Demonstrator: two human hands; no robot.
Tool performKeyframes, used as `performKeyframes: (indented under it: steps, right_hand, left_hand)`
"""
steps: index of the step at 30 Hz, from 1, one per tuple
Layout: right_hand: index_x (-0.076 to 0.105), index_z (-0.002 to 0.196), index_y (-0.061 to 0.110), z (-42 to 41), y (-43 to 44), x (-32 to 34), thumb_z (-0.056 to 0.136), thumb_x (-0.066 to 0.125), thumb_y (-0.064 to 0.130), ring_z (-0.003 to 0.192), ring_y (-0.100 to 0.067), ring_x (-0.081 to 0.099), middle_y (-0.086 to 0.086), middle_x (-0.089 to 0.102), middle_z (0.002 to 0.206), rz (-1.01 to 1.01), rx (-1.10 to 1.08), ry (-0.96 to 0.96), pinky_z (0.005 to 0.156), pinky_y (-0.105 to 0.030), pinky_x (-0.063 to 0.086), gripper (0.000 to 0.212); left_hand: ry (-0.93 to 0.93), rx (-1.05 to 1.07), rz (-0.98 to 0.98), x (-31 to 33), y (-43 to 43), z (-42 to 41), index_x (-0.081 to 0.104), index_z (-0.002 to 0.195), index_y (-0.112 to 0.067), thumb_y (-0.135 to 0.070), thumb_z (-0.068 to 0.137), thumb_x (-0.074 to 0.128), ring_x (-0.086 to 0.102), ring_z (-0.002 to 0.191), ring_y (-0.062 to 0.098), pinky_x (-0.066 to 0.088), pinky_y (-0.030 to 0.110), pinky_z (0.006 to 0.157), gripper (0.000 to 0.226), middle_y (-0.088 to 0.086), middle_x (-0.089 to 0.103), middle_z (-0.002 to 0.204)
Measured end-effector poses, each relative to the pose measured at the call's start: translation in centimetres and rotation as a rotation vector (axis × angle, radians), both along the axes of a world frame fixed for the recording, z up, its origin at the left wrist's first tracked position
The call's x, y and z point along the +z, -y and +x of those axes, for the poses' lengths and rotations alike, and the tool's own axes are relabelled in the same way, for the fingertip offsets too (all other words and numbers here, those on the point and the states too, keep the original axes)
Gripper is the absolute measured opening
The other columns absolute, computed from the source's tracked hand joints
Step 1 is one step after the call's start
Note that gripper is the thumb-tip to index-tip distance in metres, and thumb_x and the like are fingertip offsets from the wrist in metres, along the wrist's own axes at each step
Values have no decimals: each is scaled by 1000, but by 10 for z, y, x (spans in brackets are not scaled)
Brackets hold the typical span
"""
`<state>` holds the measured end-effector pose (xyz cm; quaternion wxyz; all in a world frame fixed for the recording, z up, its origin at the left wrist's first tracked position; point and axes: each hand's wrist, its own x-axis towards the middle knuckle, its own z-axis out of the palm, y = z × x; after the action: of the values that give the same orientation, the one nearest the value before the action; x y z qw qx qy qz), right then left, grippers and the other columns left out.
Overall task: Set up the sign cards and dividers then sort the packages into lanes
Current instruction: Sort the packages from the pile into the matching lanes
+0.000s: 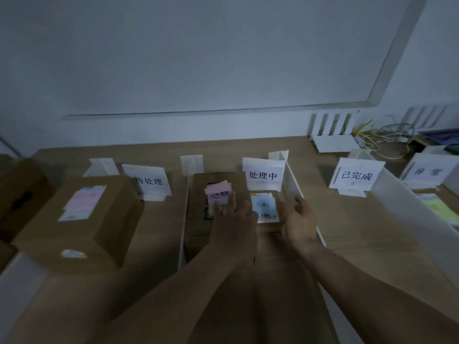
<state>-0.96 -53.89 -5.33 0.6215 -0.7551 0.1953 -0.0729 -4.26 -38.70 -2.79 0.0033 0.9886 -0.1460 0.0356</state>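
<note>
Both hands flanked the small box in the middle lane, just in front of the 处理中 card, probably to square it beside the pink-note box so that both fit between the dividers. The left hand lay with straight fingers on the pink-note box, gripping nothing. The right hand was spread, palm toward the small box's right side, holding nothing; the dim view hid whether it touched. A big box sat in the left lane.

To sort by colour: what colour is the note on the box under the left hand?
The note is pink; head view.
</note>
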Motion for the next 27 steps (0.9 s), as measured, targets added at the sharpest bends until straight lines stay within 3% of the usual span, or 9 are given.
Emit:
performKeyframes:
  steps: [3, 5, 7, 9, 12, 17, 23, 27]
  right_hand:
    - [49, 145, 17, -34, -19, 31, 99, 61, 27, 107, -14, 54, 4, 55, 119, 8, 7, 66, 92, -33, 44, 48]
    - [47, 147, 18, -54, -34, 50, 101, 59, 27, 105, -13, 52, 7, 54, 120, 3, 22, 103, 88, -32, 42, 48]
    - [47, 146, 21, -73, -52, 68, 100, 60, 28, 108, -12, 54, 5, 59, 127, -27, 30, 137, 95, -38, 48, 49]
    - [47, 147, 25, -94, -71, 87, 97, 61, 34, 116, -13, 55, 8, 59, 132, -49, 45, 163, 106, -40, 46, 53]
    - [43, 150, 30, -119, -100, 107, 94, 62, 44, 131, -18, 53, 6, 55, 144, -95, 98, 184, 110, -36, 41, 61]
    - [43, 151, 27, -155, -149, 141, 97, 60, 36, 138, -24, 46, -2, 50, 150, -149, 166, 259, 114, -39, 38, 57]
    - [39, 154, 29, -197, -196, 174, 98, 58, 39, 125, -21, 51, -5, 53, 147, -240, 320, 334, 106, -37, 38, 60]
    - [35, 155, 30, -228, -221, 192, 102, 53, 40, 142, -25, 41, -2, 48, 151, -196, 432, 369, 110, -33, 33, 57]
  left_hand:
    - [71, -4, -55, 25, -27, -27, 52, 139, -13, -33, 99, 44, 12, 151, 42, 14, 67, 118, 45, 10, 39, 156]
    - [126, -16, -64, 38, -49, -45, 62, 129, -15, -35, 91, 52, 28, 146, 43, 30, 67, 112, 44, 10, 50, 148]
    - [151, -10, -52, 49, -70, -61, 68, 121, -18, -40, 81, 62, 43, 137, 42, 45, 62, 101, 46, 7, 60, 138]
    - [193, 6, -45, 63, -90, -78, 68, 122, -21, -48, 78, 65, 48, 133, 39, 46, 58, 98, 51, 5, 61, 136]
    - [238, -10, -48, 83, -119, -104, 53, 136, -21, -52, 85, 53, 31, 142, 36, 34, 58, 107, 59, 6, 46, 149]
    - [182, 66, -78, 120, -166, -153, 32, 153, -24, -52, 95, 49, 4, 153, 35, 17, 61, 119, 66, 3, 20, 165]
    - [188, 225, -133, 153, -211, -208, 20, 157, -25, -55, 96, 46, -2, 154, 32, 13, 55, 120, 72, 2, 11, 167]
    - [205, 339, -263, 165, -238, -247, 15, 158, -25, -58, 96, 44, 2, 154, 29, 16, 53, 123, 76, 2, 10, 168]
